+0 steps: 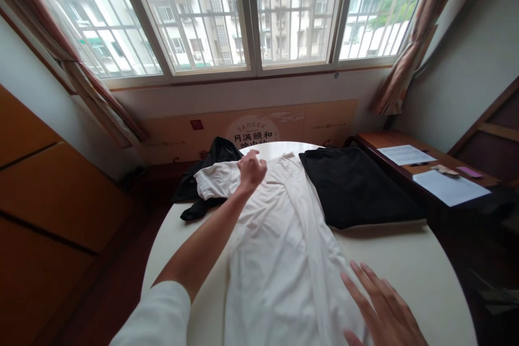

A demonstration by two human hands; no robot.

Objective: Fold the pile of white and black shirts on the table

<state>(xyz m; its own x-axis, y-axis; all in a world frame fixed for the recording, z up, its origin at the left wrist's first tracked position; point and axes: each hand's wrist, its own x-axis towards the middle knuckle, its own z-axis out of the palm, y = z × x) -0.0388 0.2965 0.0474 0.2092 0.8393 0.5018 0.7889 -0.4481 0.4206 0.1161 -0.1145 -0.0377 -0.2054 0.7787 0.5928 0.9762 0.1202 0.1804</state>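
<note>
**Q:** Across the round worktop (409,265), what lies beneath the hands?

**A:** White cotton garment (279,265), laid lengthwise down the centre, creased, with one sleeve-like fold reaching left. Left hand (251,170): fingers curled closed, apparently gathering the cloth near the far end; the exact pinch is hidden. Right hand (383,311): fingers spread, open and flat, at the garment's near right edge.

**Q:** What lies about it?

**A:** Just right, a folded black garment (357,186). Left, a crumpled dark garment (214,159), partly under the white fold. Farther right, a wooden desk (389,143) carries paper sheets (450,186).

**Q:** Chief risk?

**A:** A hard pull by the left hand could drag the white garment askew and deepen its creases. Sideways force could also push the crumpled dark garment's trailing end over the worktop's left edge. Uneven pressure between the hands could let the white cloth's near end slip off the rim.
</note>
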